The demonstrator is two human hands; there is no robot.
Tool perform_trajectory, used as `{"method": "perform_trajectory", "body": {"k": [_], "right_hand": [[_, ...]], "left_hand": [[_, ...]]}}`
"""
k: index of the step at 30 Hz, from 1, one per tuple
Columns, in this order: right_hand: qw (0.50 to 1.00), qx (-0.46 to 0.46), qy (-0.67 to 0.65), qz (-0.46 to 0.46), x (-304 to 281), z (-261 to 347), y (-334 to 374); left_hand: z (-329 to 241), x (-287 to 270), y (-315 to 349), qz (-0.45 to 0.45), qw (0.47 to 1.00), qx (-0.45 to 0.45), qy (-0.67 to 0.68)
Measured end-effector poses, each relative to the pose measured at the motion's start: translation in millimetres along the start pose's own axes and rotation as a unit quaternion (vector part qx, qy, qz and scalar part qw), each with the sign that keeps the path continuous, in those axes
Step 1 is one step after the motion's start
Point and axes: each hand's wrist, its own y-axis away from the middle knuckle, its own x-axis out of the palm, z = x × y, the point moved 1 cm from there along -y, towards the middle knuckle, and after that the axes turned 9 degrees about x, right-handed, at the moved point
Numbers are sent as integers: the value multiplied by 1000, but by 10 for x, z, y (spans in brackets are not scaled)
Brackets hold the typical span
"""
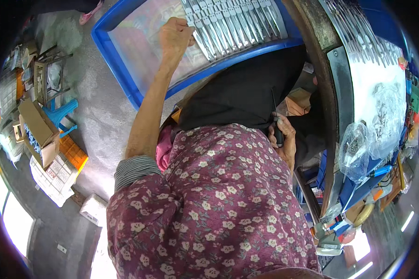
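My left hand (pixel 176 38) reaches over a blue plastic tray (pixel 121 69). Its fingers are pinched at the left end of a row of slim silvery metal pieces (pixel 233 25), apparently on the outermost one. These pieces lie side by side in the tray, with flat, holed ends and long narrow shanks. Low by my lap, my right hand (pixel 286 139) is wrapped round the black handle of a screwdriver (pixel 279 135). Its thin dark shaft points up and away from me, over my black trousers.
A workbench edge (pixel 333 93) runs along my right. On it lie more slim metal pieces (pixel 365 35), a clear plastic bag of small parts (pixel 354 151) and a blue-handled tool (pixel 381 171). At left stand a blue stool (pixel 60 111) and an open cardboard box (pixel 39 132).
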Motion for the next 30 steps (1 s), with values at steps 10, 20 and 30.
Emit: {"method": "perform_trajectory", "body": {"k": [10, 20, 30], "right_hand": [[1000, 6, -7, 5, 6, -11, 14], [999, 3, -11, 33, -15, -6, 17], [999, -14, -7, 41, -48, -4, 2]], "left_hand": [[102, -23, 99, 2, 939, 188, -286], [146, 20, 124, 26, 906, 181, -382], [113, -6, 131, 8, 943, 194, -271]]}}
